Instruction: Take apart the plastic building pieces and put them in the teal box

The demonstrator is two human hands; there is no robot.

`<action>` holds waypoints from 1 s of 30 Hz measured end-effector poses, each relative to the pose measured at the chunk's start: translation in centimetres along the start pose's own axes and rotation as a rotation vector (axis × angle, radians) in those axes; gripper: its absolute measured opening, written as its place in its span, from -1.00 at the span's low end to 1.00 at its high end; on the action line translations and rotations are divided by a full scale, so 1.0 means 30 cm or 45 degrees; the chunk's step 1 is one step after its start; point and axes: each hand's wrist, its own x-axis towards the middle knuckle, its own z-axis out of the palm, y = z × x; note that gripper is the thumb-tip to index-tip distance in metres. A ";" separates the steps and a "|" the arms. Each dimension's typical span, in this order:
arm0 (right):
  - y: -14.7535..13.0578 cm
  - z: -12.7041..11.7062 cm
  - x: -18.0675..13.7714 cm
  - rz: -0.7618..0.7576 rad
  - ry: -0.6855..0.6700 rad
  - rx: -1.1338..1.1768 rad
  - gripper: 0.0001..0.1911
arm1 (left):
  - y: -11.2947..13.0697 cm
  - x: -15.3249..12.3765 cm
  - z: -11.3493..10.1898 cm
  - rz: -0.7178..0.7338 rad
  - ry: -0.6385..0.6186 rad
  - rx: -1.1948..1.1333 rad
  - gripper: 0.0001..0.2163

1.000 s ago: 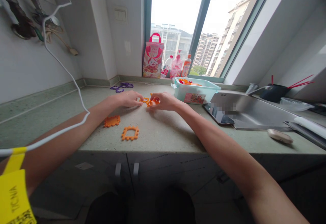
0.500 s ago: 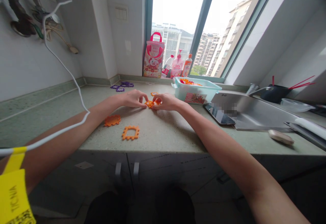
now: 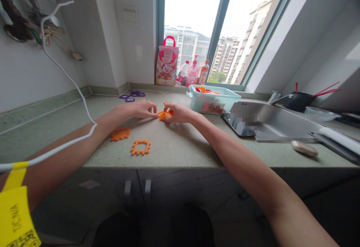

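Orange interlocking building pieces [image 3: 162, 116] with toothed edges are between my two hands on the counter. My right hand [image 3: 180, 113] is closed round their right side, its fingers hiding part of them. My left hand [image 3: 143, 109] has its thumb and fingertips pinched at their left edge. Just behind the right fingers lies another orange piece [image 3: 168, 104], partly covered. Nearer to me are a solid orange toothed piece [image 3: 120, 134] and an orange square frame piece [image 3: 132, 147]. Several purple pieces [image 3: 129, 99] lie at the back left.
A light-blue tub [image 3: 194, 101] of pieces stands right of my hands. Beside it, a dark phone [image 3: 239, 125] lies at the edge of the steel sink [image 3: 277, 125]. A white cable [image 3: 84, 106] hangs across the left side. Bottles [image 3: 193, 74] and a pink bag [image 3: 166, 65] stand at the window.
The whole view has shifted slightly, so things appear a little further left. The orange pieces in my hands have turned slightly, and the left fingers sit more at their edge.
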 end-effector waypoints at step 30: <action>0.006 -0.025 -0.010 0.060 -0.022 -0.076 -0.46 | 0.002 -0.006 -0.003 0.004 -0.023 -0.044 -0.49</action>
